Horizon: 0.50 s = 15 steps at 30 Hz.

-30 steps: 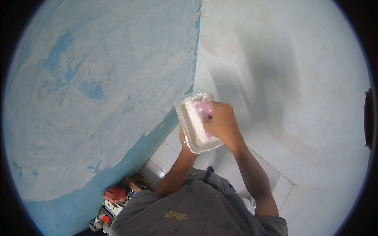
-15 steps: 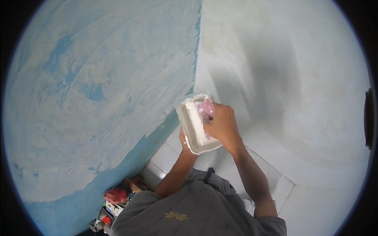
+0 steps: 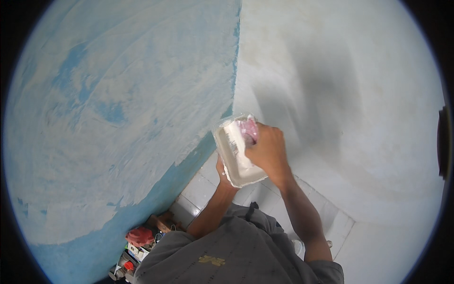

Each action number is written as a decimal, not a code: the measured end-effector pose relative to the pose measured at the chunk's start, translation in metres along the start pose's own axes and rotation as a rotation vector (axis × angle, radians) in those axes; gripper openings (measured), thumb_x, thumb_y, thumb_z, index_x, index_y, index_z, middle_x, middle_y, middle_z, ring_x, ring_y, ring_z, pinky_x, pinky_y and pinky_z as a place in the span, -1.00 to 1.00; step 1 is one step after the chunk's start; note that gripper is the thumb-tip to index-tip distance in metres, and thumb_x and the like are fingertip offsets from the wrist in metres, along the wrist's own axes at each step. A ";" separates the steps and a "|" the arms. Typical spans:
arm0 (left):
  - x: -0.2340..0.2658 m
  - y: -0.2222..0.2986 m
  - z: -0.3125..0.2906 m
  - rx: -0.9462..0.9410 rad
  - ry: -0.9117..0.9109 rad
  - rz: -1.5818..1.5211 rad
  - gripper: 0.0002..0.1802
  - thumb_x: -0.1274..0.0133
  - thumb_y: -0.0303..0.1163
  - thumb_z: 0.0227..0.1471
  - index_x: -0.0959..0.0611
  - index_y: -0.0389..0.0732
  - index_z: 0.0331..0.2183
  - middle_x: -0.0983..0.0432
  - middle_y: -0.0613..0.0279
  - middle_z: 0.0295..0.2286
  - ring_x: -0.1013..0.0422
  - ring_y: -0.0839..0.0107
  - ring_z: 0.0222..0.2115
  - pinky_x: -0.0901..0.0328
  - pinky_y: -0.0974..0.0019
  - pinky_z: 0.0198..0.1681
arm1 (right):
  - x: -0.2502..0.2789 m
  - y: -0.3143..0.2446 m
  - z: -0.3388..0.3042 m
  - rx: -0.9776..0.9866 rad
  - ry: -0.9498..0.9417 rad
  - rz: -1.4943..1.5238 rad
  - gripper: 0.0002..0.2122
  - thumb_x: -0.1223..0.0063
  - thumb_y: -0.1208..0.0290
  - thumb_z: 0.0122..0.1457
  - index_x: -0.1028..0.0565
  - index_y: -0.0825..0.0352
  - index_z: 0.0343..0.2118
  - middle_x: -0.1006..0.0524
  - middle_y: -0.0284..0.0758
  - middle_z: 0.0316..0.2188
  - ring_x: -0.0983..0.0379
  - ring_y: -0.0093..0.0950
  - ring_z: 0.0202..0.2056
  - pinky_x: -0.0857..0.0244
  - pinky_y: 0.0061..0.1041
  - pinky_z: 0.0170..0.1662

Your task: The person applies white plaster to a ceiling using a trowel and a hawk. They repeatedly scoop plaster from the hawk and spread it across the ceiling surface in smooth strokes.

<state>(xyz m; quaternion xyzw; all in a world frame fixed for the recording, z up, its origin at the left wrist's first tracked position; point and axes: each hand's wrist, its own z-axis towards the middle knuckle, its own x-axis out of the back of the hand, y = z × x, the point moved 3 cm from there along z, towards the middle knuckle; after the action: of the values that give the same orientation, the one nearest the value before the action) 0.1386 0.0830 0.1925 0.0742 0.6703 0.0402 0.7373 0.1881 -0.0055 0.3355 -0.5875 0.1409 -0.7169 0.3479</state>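
A patchy blue wall [image 3: 118, 118] bars the left of the frame and a white wall [image 3: 378, 118] the right; they meet at upper centre. The tray's [image 3: 227, 154] left side is open from above, while the right hand [image 3: 268, 146] and a pink tool [image 3: 248, 130] block its right. The left hand [image 3: 221, 173] obstructs its lower-left outside. Forearms [image 3: 305, 213] flank a gap over floor tiles [image 3: 246, 193]; a heap of objects [image 3: 139, 236] crowds the lower left.

The left hand [image 3: 223, 174] holds a rectangular plastic tub [image 3: 224, 150] by its left side. Inside the tub are white paste [image 3: 243, 160] and a pink spreader [image 3: 250, 128] gripped by the right hand [image 3: 268, 150]. Left of the tub is a blue wall [image 3: 118, 142], patchily coated pale; right of it, a white wall [image 3: 378, 118]; below it, floor tiles [image 3: 198, 188].
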 end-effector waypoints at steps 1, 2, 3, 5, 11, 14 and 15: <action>0.002 0.002 0.000 -0.014 0.043 0.078 -0.27 0.17 0.11 0.17 -0.25 -0.13 0.22 -0.30 0.09 0.12 -0.29 0.14 0.11 -0.22 0.01 0.17 | 0.006 0.003 0.002 -0.021 0.009 0.071 -0.88 -0.15 0.54 -0.15 -0.48 0.46 -0.53 -0.48 0.03 -0.59 -0.44 0.01 -0.50 -0.34 -0.26 -0.38; 0.008 0.003 0.000 -0.015 -0.019 0.013 -0.27 0.18 0.12 0.17 -0.25 -0.13 0.22 -0.30 0.09 0.12 -0.29 0.14 0.11 -0.21 0.00 0.17 | 0.015 0.004 0.003 -0.043 0.014 0.147 -0.88 -0.16 0.54 -0.14 -0.48 0.45 -0.52 -0.48 0.03 -0.60 -0.44 -0.02 -0.52 -0.34 -0.31 -0.40; 0.009 0.002 0.000 -0.016 -0.085 -0.059 -0.27 0.19 0.13 0.17 -0.25 -0.13 0.22 -0.30 0.09 0.12 -0.29 0.13 0.11 -0.21 0.00 0.18 | 0.025 0.006 0.004 -0.064 0.020 0.216 -0.89 -0.17 0.54 -0.12 -0.49 0.44 -0.52 -0.47 0.02 -0.61 -0.43 -0.05 -0.55 -0.33 -0.35 -0.42; 0.003 0.002 0.002 -0.057 -0.065 0.044 -0.26 0.22 0.15 0.17 -0.22 -0.10 0.24 -0.26 0.12 0.15 -0.27 0.12 0.12 -0.18 -0.04 0.19 | 0.031 0.017 -0.003 -0.100 0.047 0.264 -0.91 -0.17 0.55 -0.03 -0.51 0.43 -0.46 -0.49 -0.16 -0.64 -0.40 -0.39 -0.60 -0.28 -0.49 -0.44; -0.002 -0.005 0.007 0.049 -0.054 -0.231 -0.26 0.23 0.14 0.19 -0.17 -0.04 0.26 -0.18 0.15 0.20 -0.21 0.12 0.17 -0.13 -0.06 0.22 | 0.018 0.040 -0.016 -0.232 0.013 0.330 -0.91 -0.17 0.56 0.02 -0.53 0.45 -0.42 -0.51 -0.33 -0.60 -0.34 -0.65 -0.53 -0.26 -0.53 -0.43; 0.004 -0.005 0.005 0.012 -0.093 -0.238 -0.26 0.24 0.15 0.19 -0.17 -0.04 0.26 -0.17 0.15 0.21 -0.19 0.12 0.18 -0.12 -0.06 0.23 | 0.023 0.038 -0.021 -0.241 0.101 0.311 -0.91 -0.16 0.57 0.02 -0.53 0.46 -0.41 -0.52 -0.31 -0.60 -0.35 -0.63 -0.54 -0.27 -0.54 -0.42; 0.005 -0.006 0.005 -0.004 -0.099 -0.231 -0.26 0.24 0.15 0.19 -0.16 -0.04 0.27 -0.16 0.15 0.21 -0.19 0.11 0.18 -0.12 -0.06 0.23 | 0.025 0.036 -0.022 -0.245 0.125 0.311 -0.91 -0.16 0.57 0.02 -0.52 0.46 -0.41 -0.51 -0.31 -0.61 -0.35 -0.62 -0.54 -0.27 -0.54 -0.41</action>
<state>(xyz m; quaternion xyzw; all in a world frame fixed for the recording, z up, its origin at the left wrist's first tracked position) 0.1437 0.0779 0.1869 -0.0033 0.6372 -0.0472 0.7692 0.1778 -0.0529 0.3263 -0.5508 0.3373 -0.6673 0.3710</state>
